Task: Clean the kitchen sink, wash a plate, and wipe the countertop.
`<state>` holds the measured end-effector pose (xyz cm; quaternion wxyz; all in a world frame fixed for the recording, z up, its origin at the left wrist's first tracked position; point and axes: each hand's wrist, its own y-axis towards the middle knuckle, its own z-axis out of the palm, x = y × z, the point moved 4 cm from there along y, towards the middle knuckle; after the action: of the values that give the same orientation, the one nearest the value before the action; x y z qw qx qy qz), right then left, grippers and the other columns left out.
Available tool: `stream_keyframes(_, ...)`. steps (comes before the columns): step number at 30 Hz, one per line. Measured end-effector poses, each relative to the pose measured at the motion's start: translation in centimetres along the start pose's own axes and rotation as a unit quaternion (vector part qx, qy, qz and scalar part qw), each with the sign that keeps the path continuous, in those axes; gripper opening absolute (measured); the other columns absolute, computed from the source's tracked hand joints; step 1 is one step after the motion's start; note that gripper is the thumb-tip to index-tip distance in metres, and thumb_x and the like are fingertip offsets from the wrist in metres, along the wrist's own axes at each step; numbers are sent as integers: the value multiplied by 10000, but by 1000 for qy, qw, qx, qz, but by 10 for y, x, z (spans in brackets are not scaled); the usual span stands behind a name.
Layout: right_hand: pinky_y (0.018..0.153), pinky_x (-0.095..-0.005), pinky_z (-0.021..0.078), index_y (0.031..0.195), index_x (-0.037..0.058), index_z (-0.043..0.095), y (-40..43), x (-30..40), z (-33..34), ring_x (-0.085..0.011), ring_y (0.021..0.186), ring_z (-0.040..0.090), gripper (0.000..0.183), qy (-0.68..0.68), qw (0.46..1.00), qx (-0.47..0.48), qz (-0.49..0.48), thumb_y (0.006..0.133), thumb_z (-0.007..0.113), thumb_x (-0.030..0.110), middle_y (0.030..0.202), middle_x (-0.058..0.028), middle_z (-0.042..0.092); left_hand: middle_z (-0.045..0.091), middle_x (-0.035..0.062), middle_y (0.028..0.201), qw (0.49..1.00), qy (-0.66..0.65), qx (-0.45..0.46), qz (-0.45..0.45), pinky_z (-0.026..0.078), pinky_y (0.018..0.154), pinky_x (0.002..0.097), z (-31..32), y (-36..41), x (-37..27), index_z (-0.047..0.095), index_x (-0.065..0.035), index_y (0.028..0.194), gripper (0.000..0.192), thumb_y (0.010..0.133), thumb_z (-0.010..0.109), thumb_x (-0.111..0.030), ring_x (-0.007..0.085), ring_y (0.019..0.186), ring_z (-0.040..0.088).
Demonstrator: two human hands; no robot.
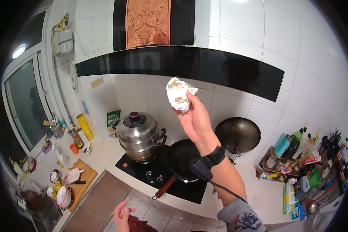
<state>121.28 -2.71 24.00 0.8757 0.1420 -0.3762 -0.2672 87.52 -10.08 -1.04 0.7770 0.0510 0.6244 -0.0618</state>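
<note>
My right hand (195, 119) is raised in front of the range hood, gripping a crumpled white paper towel (177, 94) with yellowish stains. A black band with a cable circles that wrist. Below the forearm, a black frying pan (181, 158) with a dark red handle (166, 188) sits on the black gas hob (188, 194), partly hidden by the arm. My left hand (122, 216) is low at the bottom edge, fingers apart, with nothing visible in it. Dark red cloth (140, 224) shows beside it.
A lidded steel steamer pot (137, 136) stands on the left burner. A wok (237, 134) leans on the tiled wall at right. Bottles and utensils crowd a brown rack (268, 162). At left are a cutting board (87, 171) with a knife, stacked bowls (63, 197) and a sink.
</note>
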Motion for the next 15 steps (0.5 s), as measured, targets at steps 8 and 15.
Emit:
stream_keyframes(8,964,-339,453,1195,41,512,20,-13,28,-189,1108,563,284,150,988,45,-4,948,488,177,1213,-63,584,585,70,958,985,29,-170,-31,469,625,249,-90,-21,14,556,-87,1256,374,944,577,-291,123,697,550)
stream_keyframes(15,893,-317,450,1164,77,525,30,-24,14,-160,1038,566,234,17,997,-26,-75,947,521,166,1149,-33,589,587,78,979,982,7,-186,-21,463,630,251,-115,-28,20,562,-76,1246,374,951,565,-306,124,697,543)
